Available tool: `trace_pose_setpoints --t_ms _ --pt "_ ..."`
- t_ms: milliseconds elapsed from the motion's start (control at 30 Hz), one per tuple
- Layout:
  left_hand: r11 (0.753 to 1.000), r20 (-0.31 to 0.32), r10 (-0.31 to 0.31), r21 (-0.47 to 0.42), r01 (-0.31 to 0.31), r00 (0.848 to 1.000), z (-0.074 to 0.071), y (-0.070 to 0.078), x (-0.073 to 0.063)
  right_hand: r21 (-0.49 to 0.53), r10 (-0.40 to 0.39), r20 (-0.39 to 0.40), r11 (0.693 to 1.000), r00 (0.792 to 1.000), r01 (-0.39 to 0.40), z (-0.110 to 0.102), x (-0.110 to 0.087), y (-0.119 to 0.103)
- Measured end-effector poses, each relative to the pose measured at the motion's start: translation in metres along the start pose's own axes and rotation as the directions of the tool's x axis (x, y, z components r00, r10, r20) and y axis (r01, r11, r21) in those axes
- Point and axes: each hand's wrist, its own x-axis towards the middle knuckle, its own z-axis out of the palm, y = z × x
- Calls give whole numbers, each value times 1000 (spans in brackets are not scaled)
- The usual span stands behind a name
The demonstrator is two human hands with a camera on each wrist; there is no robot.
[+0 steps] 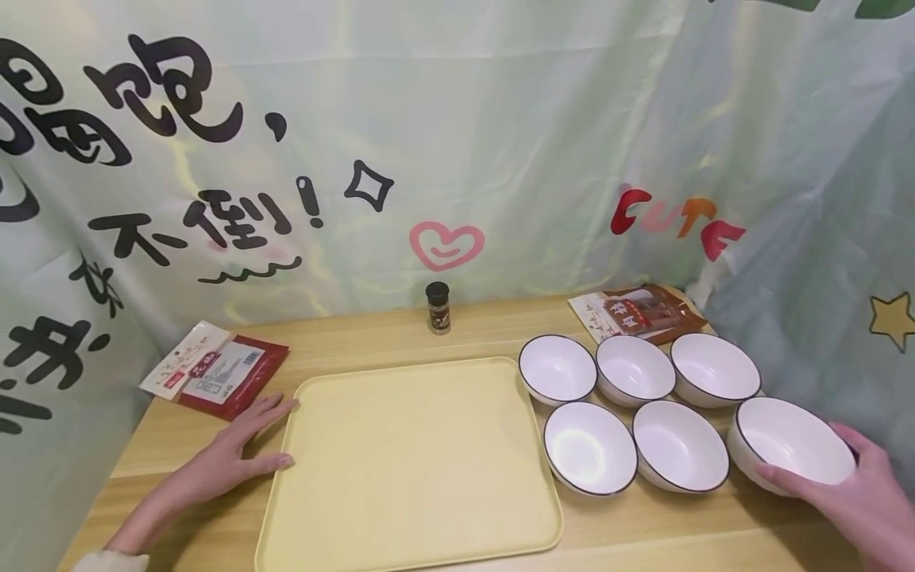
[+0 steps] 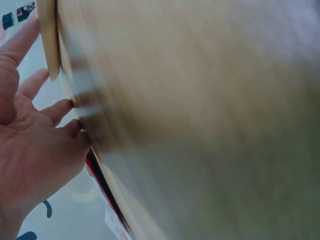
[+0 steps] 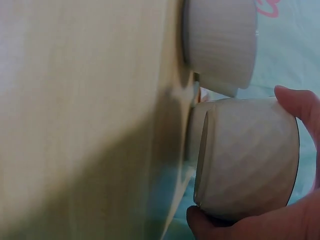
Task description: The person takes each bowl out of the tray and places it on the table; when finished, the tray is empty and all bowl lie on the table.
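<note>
On the right, my right hand (image 1: 854,485) grips a white bowl (image 1: 793,438) with a dark rim, thumb at the near side and fingers round the far right side. In the right wrist view, the same bowl (image 3: 250,157) shows a faceted outer wall, and its foot stands close over the tabletop. My left hand (image 1: 221,457) rests at the left edge of a pale yellow tray (image 1: 411,465), fingers spread and thumb touching the rim. From the left wrist, that hand (image 2: 37,135) appears with extended fingers beside the tray edge (image 2: 48,40). Nothing lies on the tray.
Several matching white bowls (image 1: 589,447) stand in two rows right of the tray. Behind them lies a brown food packet (image 1: 643,314). A red packet (image 1: 218,369) lies beyond my left hand, and a black-capped spice jar (image 1: 438,308) stands by the printed curtain (image 1: 500,143).
</note>
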Motion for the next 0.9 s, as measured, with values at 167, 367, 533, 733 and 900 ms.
trace_pose_setpoints --t_ms 167,367,533,733,900 --pt "1000 2 7 0 -7 1000 0 0 1 -1 -1 14 1000 1000 1 4 2 8" --pt "1000 1 3 3 -3 1000 1 -2 4 -10 -26 42 1000 999 26 6 5 12" --pt "1000 4 9 5 -9 1000 2 0 7 22 -51 48 999 998 50 8 8 12" --pt "1000 5 5 13 -5 1000 1 1 8 -19 -52 63 998 997 53 11 6 13" --pt "1000 -16 22 9 -22 1000 4 -2 8 -16 -65 70 998 995 66 12 6 15"
